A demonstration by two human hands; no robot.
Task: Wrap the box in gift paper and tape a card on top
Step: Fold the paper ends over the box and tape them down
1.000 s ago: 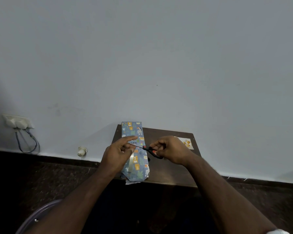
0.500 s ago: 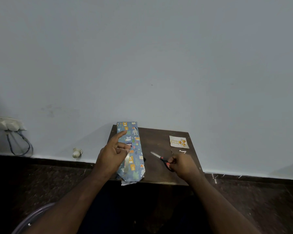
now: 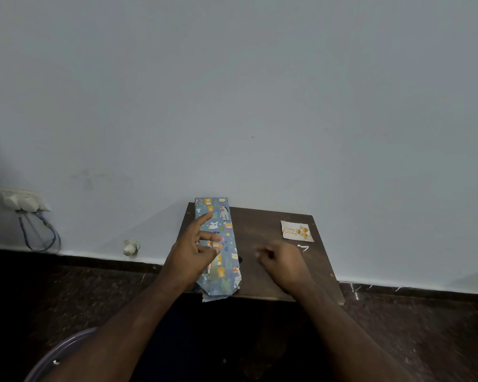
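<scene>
- A wall socket (image 3: 22, 199) with a looped cable sits far left on the wall, and a small white plug-like fitting (image 3: 131, 246) lies low against the skirting; both are well apart from the work.
- The left hand (image 3: 193, 255) rests over the near half of the wrapped box (image 3: 218, 244), forefinger stretched forward and the other fingers loosely curled; a pale strip seems pinched at the fingertips, likely tape, though it is too small to be sure.
- The box, covered in blue animal-print paper, lies on the left part of the small dark table (image 3: 262, 271). Its long axis runs away from the person, from the near table edge to the wall. The near end shows folded paper with a white edge poking out past the table.
- The right hand (image 3: 282, 260) is on the bare wood just right of the box, fingers curled under; I cannot tell whether it holds anything.
- The birthday card (image 3: 297, 230) lies flat at the table's far right, beyond and right of the right hand, well apart from the box. A small white scrap (image 3: 303, 247) lies just in front of it.
- Judgement: the card must travel leftward onto the box top; the right hand is the nearer one, while the left is placed to steady the box.
</scene>
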